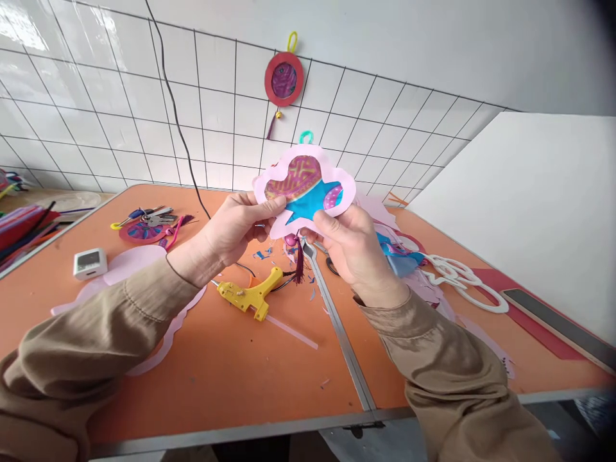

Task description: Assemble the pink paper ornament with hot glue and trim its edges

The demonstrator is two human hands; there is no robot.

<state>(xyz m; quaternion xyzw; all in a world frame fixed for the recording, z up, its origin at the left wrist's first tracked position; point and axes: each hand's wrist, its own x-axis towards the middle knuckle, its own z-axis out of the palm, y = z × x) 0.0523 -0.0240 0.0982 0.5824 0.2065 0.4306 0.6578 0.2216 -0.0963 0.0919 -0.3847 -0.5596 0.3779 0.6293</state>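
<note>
A cloud-shaped pendant [308, 200] with a pink paper border and blue and purple-gold patterned fabric inside is held up above the table. My left hand [228, 228] pinches its left lower edge between thumb and fingers. On the other side, my right hand [353, 240] grips the right lower edge the same way. At the pendant's top is a turquoise loop [306, 137]; below it hang a magenta bead [290, 240] and a dark purple tassel [299, 262]. Under the hands lies a yellow glue gun [250, 293] with a clear glue stick [293, 332] sticking out.
A round red ornament [283, 79] hangs on the tiled wall. Keys [158, 217], a small white device [90, 263] and pink paper [135, 263] lie left on the orange table [231, 391]. White foam outlines [462, 276], fabric scraps and a phone [553, 317] lie right.
</note>
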